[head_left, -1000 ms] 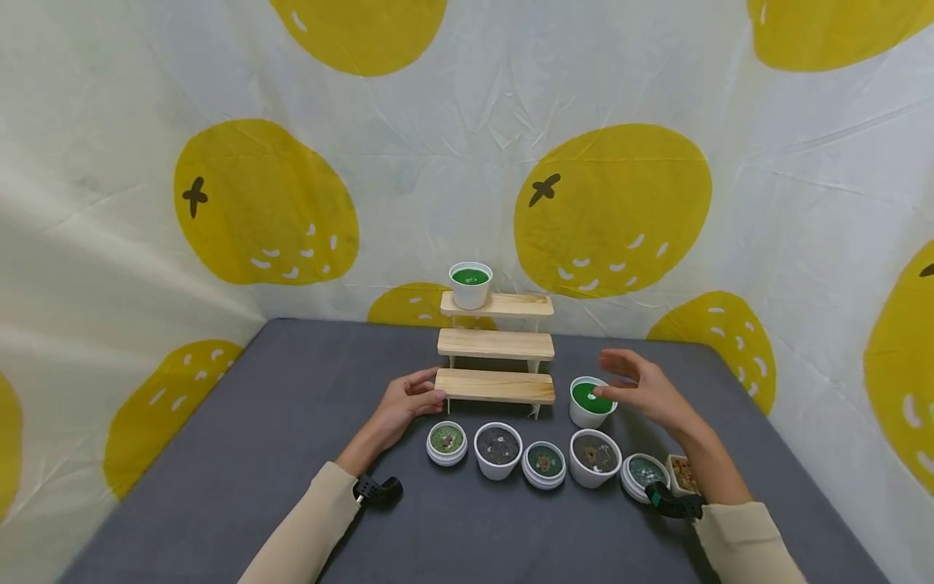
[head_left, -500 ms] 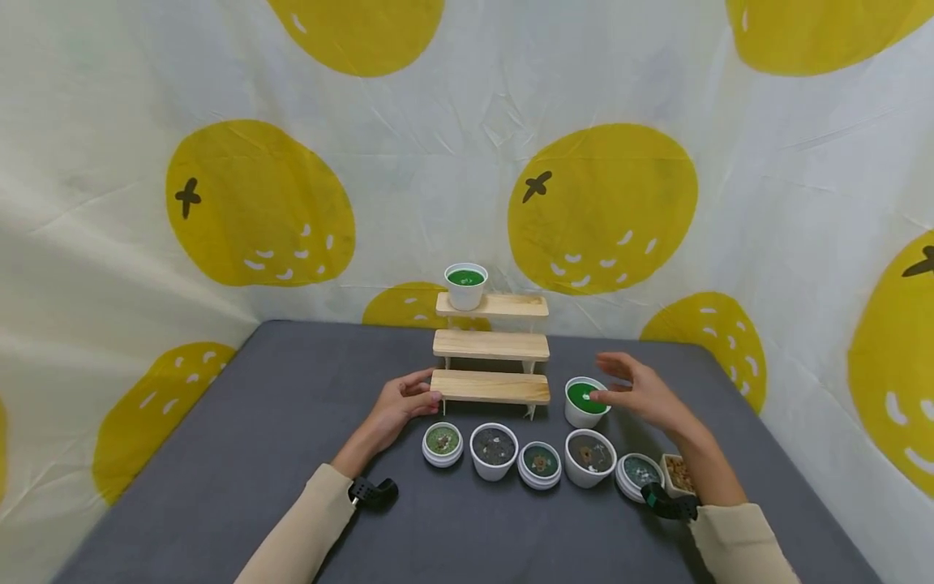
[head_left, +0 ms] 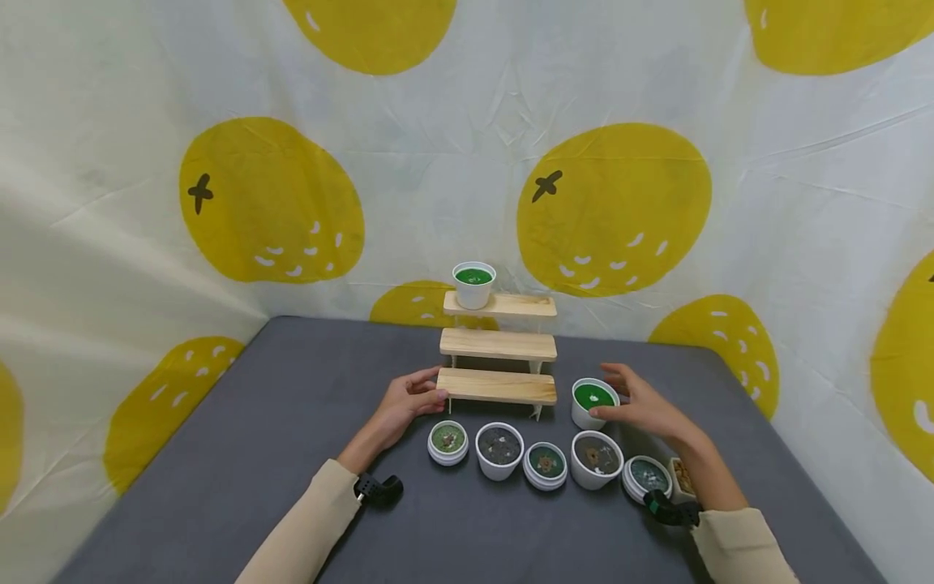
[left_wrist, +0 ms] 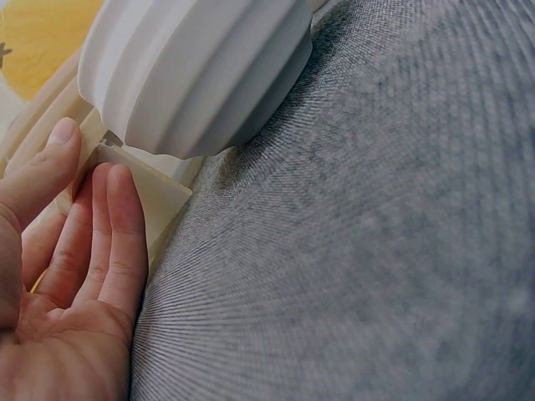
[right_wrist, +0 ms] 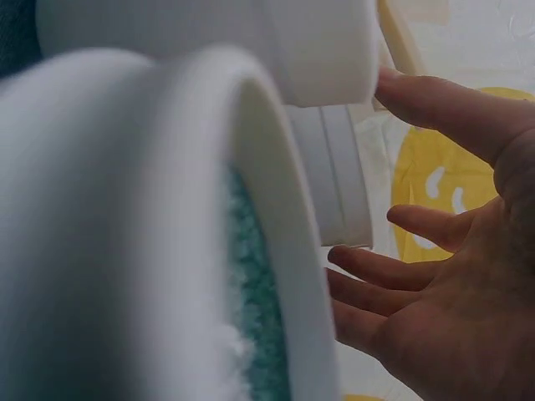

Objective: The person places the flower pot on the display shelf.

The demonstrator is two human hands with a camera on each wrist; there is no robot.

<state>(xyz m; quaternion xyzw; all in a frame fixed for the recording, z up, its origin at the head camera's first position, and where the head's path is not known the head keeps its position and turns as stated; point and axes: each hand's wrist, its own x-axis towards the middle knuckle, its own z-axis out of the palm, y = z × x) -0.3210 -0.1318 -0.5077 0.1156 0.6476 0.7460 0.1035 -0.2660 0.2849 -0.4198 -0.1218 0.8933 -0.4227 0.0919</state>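
My left hand (head_left: 404,405) grips the left end of the lowest shelf of a three-tier wooden stand (head_left: 496,385). In the left wrist view, its thumb and fingers (left_wrist: 125,196) lie to either side of the pale wood. A white pot with a bright green top (head_left: 593,396) stands on the table just right of the stand. Around its right side reaches my right hand (head_left: 645,410), thumb in front and fingers behind. The right wrist view has those fingers (right_wrist: 376,267) spread and fairly straight. On the top tier sits another white pot with a green top (head_left: 473,290).
A row of white pots lines the table in front of the stand, including a light green one (head_left: 448,442) and two grey-topped ones, left (head_left: 499,450) and right (head_left: 596,458). A small box of brown bits (head_left: 682,478) lies beside my right wrist. Patterned cloth (head_left: 438,178) hangs behind.
My right hand has come down and closer around the green-topped pot beside the stand. The left hand keeps its place on the lowest shelf.
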